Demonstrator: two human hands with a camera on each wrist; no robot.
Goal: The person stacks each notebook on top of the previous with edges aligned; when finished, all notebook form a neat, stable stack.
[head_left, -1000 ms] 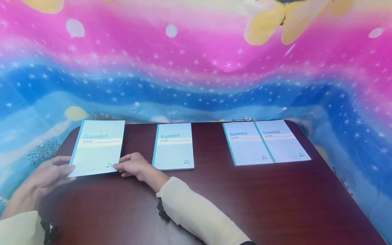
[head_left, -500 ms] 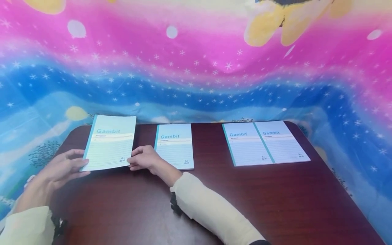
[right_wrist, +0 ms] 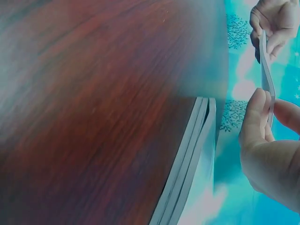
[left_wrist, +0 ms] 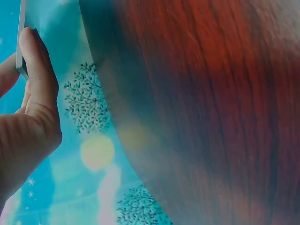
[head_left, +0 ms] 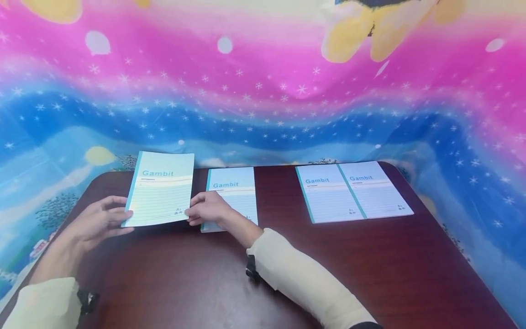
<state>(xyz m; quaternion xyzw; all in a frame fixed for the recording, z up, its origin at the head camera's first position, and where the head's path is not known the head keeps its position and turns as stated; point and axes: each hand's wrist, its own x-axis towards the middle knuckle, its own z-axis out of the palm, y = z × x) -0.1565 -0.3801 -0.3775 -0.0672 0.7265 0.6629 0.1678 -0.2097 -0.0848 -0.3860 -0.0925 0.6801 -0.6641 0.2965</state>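
A pale "Gambit" notebook (head_left: 160,192) with a teal spine is raised above the far left of the table. My left hand (head_left: 100,221) pinches its lower left corner, thumb on the cover. At the lower right corner my right hand (head_left: 211,210) pinches it between thumb and fingers. Edge-on in the right wrist view, the held notebook (right_wrist: 267,70) bows slightly between both hands. Just right of it lies a stack of like notebooks (head_left: 234,178), partly covered by my right hand and wrist. Several layered edges of that stack (right_wrist: 185,164) show in the right wrist view.
Two more matching notebooks, one (head_left: 328,198) left of the other (head_left: 380,192), lie side by side at the back right of the dark red wooden table (head_left: 197,278). Behind the table's far edge hangs a pink and blue patterned cloth (head_left: 263,100).
Both hands have carried the held notebook rightward and a little up in the head view, toward the middle stack. My right hand now overlaps that stack. The pair on the right stays put.
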